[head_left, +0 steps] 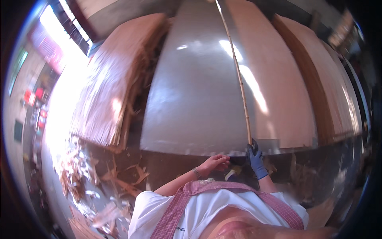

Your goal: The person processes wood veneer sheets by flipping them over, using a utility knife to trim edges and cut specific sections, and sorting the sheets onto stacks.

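Note:
My right hand (254,158), in a blue and dark glove, is wrapped round the near end of a long thin bamboo pole (241,79). The pole stretches away from me over a smooth, shiny grey table top (191,95), along the left side of a pale wood veneer sheet (274,79). My left hand (217,163) is bare and sits just off the table's front edge. Its fingers are curled together; whether anything is between them is too small to tell.
A thick stack of veneer sheets (111,83) with ragged edges stands to the left. Another veneer stack (336,87) lies on the right. Torn veneer scraps (115,179) litter the floor at the lower left. Strong light glares beyond the left stack.

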### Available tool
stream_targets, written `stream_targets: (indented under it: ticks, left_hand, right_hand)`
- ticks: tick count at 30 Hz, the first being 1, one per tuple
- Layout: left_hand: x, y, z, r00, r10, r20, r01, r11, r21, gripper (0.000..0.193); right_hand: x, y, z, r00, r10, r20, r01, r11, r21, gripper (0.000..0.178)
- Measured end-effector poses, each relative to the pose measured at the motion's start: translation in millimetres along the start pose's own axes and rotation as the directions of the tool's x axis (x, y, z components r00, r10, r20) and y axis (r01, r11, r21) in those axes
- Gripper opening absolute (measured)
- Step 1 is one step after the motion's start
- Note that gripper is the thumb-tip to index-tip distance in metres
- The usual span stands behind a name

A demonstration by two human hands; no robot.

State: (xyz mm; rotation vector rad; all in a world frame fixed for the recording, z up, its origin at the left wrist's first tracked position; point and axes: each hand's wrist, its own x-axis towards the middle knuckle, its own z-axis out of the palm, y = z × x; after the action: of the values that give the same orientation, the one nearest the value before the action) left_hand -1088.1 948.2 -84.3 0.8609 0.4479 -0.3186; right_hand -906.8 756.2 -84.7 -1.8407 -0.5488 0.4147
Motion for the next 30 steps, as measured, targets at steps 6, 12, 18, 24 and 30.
stream_targets:
  ticks: [6, 12, 18, 24, 30]
  left_hand:
    - [-207.3, -14.4, -141.9, 0.951, 0.134, -0.277, -0.18, 0.973, -0.146, 0.03]
    - [-345.7, -7.1, -281.4, 0.798, 0.216, -0.562, -0.442, 0.844, -0.304, 0.03]
    - [-404.9, 20.0, -469.3, 0.677, 0.238, -0.697, -0.426, 0.899, -0.106, 0.047]
    - [-487.9, 49.6, -664.0, 0.712, 0.017, -0.702, -0.215, 0.957, -0.195, 0.037]
    - [-610.3, 32.4, -804.8, 0.646, -0.057, -0.761, 0.014, 0.998, -0.062, 0.02]
  right_hand:
    - [-5.8, -117.9, 258.4, 0.958, 0.161, 0.237, -0.243, 0.893, 0.378, 0.031]
    - [23.1, -185.1, 510.9, 0.903, 0.117, 0.413, -0.305, 0.851, 0.428, 0.022]
    - [-14.6, -167.7, 758.4, 0.864, 0.118, 0.49, -0.307, 0.894, 0.327, 0.024]
    - [-47.5, -94.2, 972.0, 0.837, -0.221, 0.501, 0.163, 0.974, 0.156, 0.016]
    - [-15.8, -106.4, 1178.5, 0.563, 0.599, 0.569, -0.687, 0.722, -0.079, 0.019]
